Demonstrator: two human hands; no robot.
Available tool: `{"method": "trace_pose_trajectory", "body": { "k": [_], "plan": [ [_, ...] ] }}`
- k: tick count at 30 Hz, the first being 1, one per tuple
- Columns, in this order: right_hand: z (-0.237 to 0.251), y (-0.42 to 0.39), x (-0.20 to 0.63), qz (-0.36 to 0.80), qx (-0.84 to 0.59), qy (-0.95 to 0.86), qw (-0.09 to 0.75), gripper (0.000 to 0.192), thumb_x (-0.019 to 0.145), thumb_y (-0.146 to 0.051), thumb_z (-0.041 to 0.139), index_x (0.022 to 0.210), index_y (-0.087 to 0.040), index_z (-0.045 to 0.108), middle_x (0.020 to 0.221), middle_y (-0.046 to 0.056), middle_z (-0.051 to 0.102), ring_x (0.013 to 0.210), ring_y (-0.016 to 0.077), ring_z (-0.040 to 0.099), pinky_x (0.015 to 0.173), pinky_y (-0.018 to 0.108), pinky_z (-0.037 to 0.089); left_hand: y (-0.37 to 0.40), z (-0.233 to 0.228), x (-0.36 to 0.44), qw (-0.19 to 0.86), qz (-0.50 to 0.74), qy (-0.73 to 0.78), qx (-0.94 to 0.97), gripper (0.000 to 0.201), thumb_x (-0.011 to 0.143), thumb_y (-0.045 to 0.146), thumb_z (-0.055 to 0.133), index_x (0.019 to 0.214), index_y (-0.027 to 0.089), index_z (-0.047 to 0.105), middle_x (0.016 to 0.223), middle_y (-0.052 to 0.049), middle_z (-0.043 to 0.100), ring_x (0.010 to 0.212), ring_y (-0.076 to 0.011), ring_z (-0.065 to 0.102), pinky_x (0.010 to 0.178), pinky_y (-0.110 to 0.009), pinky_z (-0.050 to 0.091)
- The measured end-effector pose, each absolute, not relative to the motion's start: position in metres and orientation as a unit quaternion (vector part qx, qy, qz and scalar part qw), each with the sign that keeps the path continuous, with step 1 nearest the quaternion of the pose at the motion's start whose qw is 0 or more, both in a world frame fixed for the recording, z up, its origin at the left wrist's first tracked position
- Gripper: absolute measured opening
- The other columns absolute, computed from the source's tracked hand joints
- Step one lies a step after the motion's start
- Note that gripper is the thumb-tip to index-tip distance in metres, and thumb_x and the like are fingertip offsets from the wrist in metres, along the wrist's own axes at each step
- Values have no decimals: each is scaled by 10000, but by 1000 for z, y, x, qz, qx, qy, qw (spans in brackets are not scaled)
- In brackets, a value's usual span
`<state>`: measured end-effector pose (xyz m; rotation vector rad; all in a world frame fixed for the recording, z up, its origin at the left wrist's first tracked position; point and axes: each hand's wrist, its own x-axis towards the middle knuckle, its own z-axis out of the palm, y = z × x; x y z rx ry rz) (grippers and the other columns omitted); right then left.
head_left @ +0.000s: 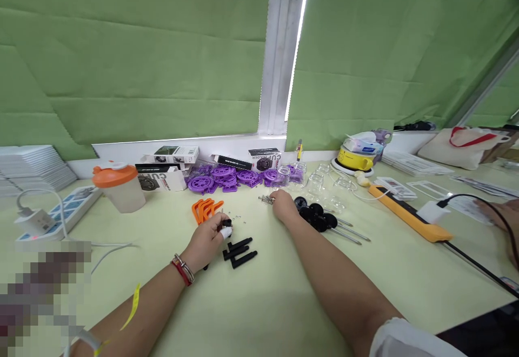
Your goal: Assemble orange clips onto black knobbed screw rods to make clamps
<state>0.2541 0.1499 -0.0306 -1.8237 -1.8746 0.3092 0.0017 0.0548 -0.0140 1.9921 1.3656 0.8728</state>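
Note:
My left hand (pixel 207 238) rests on the pale green table (pixel 263 303), fingers closed around a small black part (pixel 226 223); a white cot covers one fingertip. Just right of it lie three black pegs (pixel 240 251). Behind it lies a bunch of orange pieces (pixel 205 209). My right hand (pixel 283 206) reaches farther back, its fingers at a small pile of metal springs (pixel 265 199). Whether it grips one is hidden. Black wheels on metal axles (pixel 320 219) lie right of that hand.
Purple wheels (pixel 227 177) and small boxes (pixel 170 154) line the back by the window. A cup with an orange lid (pixel 118 185) and a power strip (pixel 60 213) stand left. Clear plastic cups (pixel 324 184), a yellow device (pixel 357 158) and an orange strip (pixel 409 213) are right. Another person's hand (pixel 505 216) shows at far right.

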Motion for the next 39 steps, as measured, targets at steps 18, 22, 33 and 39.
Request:
{"method": "trace_pose_trajectory", "body": {
  "k": [18, 22, 33, 39],
  "plan": [
    [-19, 138, 246, 84, -679, -695, 222, 239, 816, -151, 532, 994, -208, 681, 1074, 112, 624, 932, 226, 590, 728, 289, 414, 54, -15, 1, 282, 332, 511, 741, 171, 798, 267, 486, 943, 225, 567, 861, -33, 636, 779, -199, 577, 710, -338, 436],
    [-16, 133, 239, 109, -679, -696, 208, 176, 769, -188, 587, 902, -210, 700, 958, 97, 666, 805, 218, 611, 650, 289, 414, 54, -14, 0, 279, 327, 509, 746, 156, 806, 262, 476, 929, 225, 563, 851, -35, 635, 765, -198, 566, 713, -343, 434],
    [-20, 131, 238, 144, -670, -698, 209, 154, 727, -114, 577, 793, -182, 699, 867, 106, 680, 791, 220, 606, 650, 288, 417, 56, -16, 0, 277, 322, 515, 744, 156, 810, 299, 491, 937, 231, 552, 856, -36, 637, 758, -198, 563, 690, -334, 432],
    [-16, 132, 244, 199, -607, -732, 239, 175, 810, -179, 532, 896, -171, 684, 902, 63, 683, 792, 155, 603, 692, 244, 443, 58, -20, -2, 275, 323, 511, 747, 162, 821, 309, 489, 951, 232, 546, 878, -36, 643, 765, -194, 571, 699, -334, 437]
  ]
}}
